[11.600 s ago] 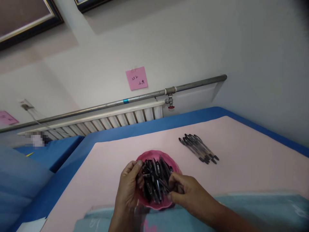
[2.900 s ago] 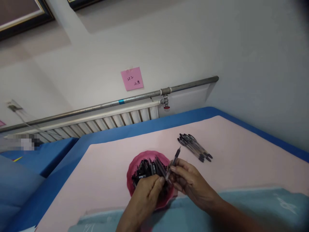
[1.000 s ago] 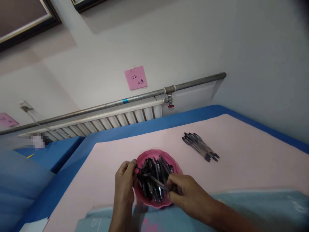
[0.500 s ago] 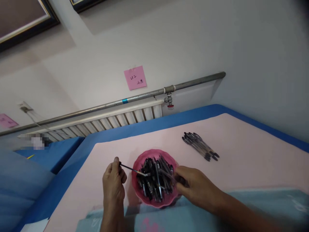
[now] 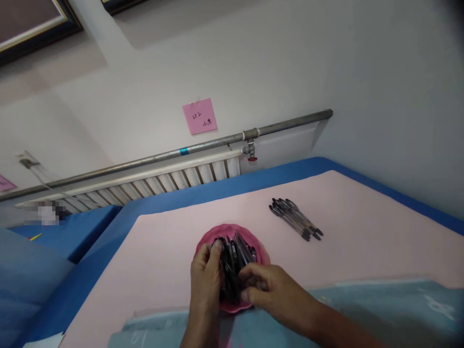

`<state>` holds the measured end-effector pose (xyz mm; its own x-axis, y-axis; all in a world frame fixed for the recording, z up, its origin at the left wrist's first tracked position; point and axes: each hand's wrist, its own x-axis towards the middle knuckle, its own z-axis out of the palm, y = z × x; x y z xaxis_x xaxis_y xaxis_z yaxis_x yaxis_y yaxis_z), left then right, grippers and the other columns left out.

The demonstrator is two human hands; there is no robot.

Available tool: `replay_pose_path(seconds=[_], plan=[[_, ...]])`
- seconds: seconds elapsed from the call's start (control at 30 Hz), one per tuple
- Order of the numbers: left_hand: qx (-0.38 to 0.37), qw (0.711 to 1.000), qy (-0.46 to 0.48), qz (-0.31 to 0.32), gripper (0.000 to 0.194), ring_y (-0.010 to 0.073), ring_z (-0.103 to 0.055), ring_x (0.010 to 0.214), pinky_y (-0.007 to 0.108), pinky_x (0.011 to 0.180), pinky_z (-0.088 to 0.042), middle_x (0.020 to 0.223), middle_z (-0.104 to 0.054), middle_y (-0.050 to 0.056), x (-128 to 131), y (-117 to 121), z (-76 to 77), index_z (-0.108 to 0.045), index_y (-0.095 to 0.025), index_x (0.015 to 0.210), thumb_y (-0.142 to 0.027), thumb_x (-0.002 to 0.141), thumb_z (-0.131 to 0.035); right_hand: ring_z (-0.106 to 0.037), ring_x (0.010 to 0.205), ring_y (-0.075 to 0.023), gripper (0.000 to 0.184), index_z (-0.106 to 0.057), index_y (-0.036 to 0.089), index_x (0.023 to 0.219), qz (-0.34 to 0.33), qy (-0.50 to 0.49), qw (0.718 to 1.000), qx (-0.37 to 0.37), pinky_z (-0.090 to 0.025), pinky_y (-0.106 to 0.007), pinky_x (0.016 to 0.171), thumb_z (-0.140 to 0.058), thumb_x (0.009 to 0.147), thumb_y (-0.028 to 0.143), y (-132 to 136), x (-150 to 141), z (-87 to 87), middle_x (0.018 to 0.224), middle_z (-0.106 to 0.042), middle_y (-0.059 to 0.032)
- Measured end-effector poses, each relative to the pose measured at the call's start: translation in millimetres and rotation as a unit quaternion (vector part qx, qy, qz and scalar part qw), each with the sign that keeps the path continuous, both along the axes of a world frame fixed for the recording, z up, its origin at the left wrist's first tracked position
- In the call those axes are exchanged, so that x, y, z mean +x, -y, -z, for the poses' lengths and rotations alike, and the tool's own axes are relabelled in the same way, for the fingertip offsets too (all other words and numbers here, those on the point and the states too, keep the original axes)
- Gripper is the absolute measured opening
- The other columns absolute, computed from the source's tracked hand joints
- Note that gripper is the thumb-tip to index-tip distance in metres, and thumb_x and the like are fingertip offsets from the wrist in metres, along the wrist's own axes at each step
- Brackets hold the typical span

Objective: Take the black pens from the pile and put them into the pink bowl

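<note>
A pink bowl [image 5: 232, 229] full of black pen parts [image 5: 237, 253] sits on the pink table cover near me. My left hand [image 5: 205, 275] rests over the bowl's left side, fingers curled down among the parts. Over the bowl's near right side, my right hand [image 5: 270, 290] has its fingers bent and pinched together at the parts. What either hand grips is hidden. A neat row of assembled black pens [image 5: 294, 220] lies on the cover to the far right of the bowl, away from both hands.
The pink cover [image 5: 362, 241] lies on a blue table [image 5: 224, 191] against a white wall with a radiator [image 5: 145, 181], a pipe and a pink note [image 5: 199, 116]. A light blue cloth [image 5: 380, 309] covers the near edge. A second blue table [image 5: 72, 227] stands at left.
Half a second ago my left hand held a thin refill out to the left of the bowl; now it is back over the bowl. My right hand has shifted left over the parts.
</note>
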<state>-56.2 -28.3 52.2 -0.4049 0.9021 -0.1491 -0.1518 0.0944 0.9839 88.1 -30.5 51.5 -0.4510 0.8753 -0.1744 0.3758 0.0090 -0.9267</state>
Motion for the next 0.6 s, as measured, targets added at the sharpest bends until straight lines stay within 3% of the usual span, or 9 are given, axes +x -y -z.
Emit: replay_pose_path(seconds=[0.2,0.37,0.47,0.6], plan=[[-0.005,0.997,-0.062,-0.045,0.043,0.0069,-0.028,0.041,0.02,0.039,-0.024,0.044,-0.034,-0.009,-22,-2,-3.5,-0.044,-0.019,0.055,-0.058,0.063,-0.061,-0.047,0.056,-0.0104,0.012,-0.063,0.019,0.073,-0.008,0.032,0.999,-0.01,-0.031,-0.021,0.05,-0.056,0.067,0.011,-7,12,10.0,0.06,-0.054,0.0038],[-0.045,0.961,-0.27,-0.041,0.044,0.0092,-0.032,0.045,0.021,0.044,-0.024,0.044,-0.033,-0.007,-42,-1,-5.4,-0.039,-0.02,0.049,-0.055,0.067,-0.059,-0.053,0.062,-0.012,0.015,-0.063,0.019,0.084,0.033,0.053,0.997,0.034,-0.037,-0.022,0.055,-0.054,0.073,0.015,-14,17,12.7,0.069,-0.061,0.0017],[-0.064,0.93,-0.361,-0.022,0.044,0.0103,-0.033,0.047,0.021,0.046,-0.025,0.044,-0.035,-0.006,-43,0,-6.3,-0.038,-0.02,0.047,-0.053,0.07,-0.056,-0.056,0.07,-0.0143,0.017,-0.063,0.019,0.091,0.063,0.073,0.986,0.137,-0.041,-0.024,0.061,-0.053,0.077,0.021,-21,21,12.3,0.081,-0.063,-0.0013],[-0.078,0.916,-0.394,-0.01,0.043,0.0117,-0.035,0.047,0.022,0.048,-0.026,0.042,-0.035,-0.006,-43,0,-5.8,-0.038,-0.02,0.047,-0.051,0.071,-0.055,-0.057,0.081,-0.0159,0.02,-0.06,0.017,0.092,0.128,0.197,0.924,0.301,-0.044,-0.028,0.073,-0.042,0.084,0.02,-44,44,16.8,0.091,-0.061,-0.0051]])
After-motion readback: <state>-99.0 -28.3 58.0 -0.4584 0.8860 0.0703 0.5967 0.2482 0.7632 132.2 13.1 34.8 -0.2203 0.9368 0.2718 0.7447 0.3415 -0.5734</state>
